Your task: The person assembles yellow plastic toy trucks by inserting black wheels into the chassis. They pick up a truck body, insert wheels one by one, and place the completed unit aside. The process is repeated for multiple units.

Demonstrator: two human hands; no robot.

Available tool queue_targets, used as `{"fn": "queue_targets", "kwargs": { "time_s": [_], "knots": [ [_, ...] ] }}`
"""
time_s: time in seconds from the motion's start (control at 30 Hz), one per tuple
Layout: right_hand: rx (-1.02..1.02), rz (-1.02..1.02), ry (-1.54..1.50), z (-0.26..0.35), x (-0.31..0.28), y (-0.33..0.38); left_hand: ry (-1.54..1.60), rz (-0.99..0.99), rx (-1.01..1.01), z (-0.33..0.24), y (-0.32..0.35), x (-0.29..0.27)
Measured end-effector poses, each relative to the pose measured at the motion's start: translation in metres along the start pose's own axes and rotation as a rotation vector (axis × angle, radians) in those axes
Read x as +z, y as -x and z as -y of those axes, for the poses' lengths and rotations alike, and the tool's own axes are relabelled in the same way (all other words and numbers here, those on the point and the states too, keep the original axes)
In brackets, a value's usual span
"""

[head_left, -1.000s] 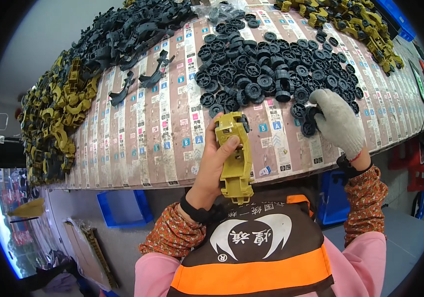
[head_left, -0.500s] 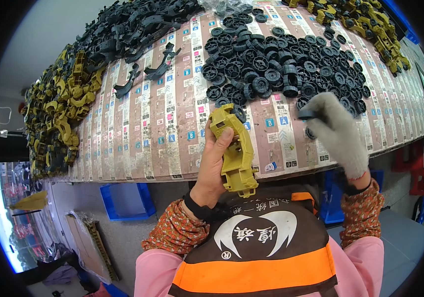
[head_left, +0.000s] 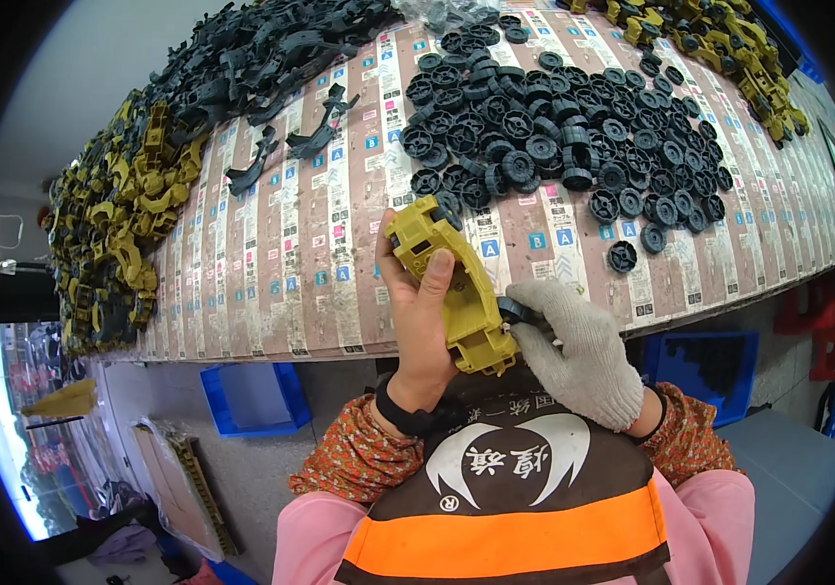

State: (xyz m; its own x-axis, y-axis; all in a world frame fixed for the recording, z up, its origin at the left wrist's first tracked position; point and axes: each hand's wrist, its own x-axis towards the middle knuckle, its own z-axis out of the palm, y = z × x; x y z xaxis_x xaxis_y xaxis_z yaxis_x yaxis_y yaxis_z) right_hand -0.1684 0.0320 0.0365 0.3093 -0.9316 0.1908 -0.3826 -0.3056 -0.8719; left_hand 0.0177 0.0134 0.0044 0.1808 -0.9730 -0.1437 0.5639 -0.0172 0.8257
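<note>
My bare left hand (head_left: pixel 423 312) is closed round a yellow plastic toy car body (head_left: pixel 464 297), its thumb pressed on the upper part. One black wheel (head_left: pixel 447 206) sits at the body's far right side. In a grey knitted glove, my right hand (head_left: pixel 578 351) pinches another black toy wheel (head_left: pixel 513 310) against the near right side of the body. Whether that wheel is seated cannot be seen. Beyond my hands, a spread pile of black wheels (head_left: pixel 544 122) lies on the table.
The table (head_left: pixel 242 263) has a printed covering and a curved-looking front edge. Yellow car parts (head_left: pixel 125 219) heap at left, black parts (head_left: pixel 242 63) at far left, more yellow cars (head_left: pixel 749 78) at far right. Blue bins (head_left: pixel 253 398) stand below the table; a red stool (head_left: pixel 832 331) is at right.
My right hand has come left and nearer from the wheel pile, bringing a wheel to the car body. The left hand and body have shifted only slightly.
</note>
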Motion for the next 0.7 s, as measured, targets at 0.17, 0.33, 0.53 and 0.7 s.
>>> {"fn": "queue_targets", "kwargs": {
  "time_s": [0.17,0.33,0.53,0.7],
  "knots": [
    [0.026,0.006,0.002,0.004,0.002,0.004,-0.077,-0.022,0.145,-0.004,0.003,0.007],
    [-0.057,0.011,-0.001,0.011,0.001,0.003,-0.076,0.002,0.271,-0.010,0.005,0.008],
    [-0.016,0.061,0.042,0.015,0.004,-0.002,-0.197,0.042,0.363,-0.012,0.007,0.014],
    [-0.030,0.056,-0.005,0.035,-0.008,-0.021,-0.208,-0.031,0.595,-0.007,0.003,0.021]
  ]
}}
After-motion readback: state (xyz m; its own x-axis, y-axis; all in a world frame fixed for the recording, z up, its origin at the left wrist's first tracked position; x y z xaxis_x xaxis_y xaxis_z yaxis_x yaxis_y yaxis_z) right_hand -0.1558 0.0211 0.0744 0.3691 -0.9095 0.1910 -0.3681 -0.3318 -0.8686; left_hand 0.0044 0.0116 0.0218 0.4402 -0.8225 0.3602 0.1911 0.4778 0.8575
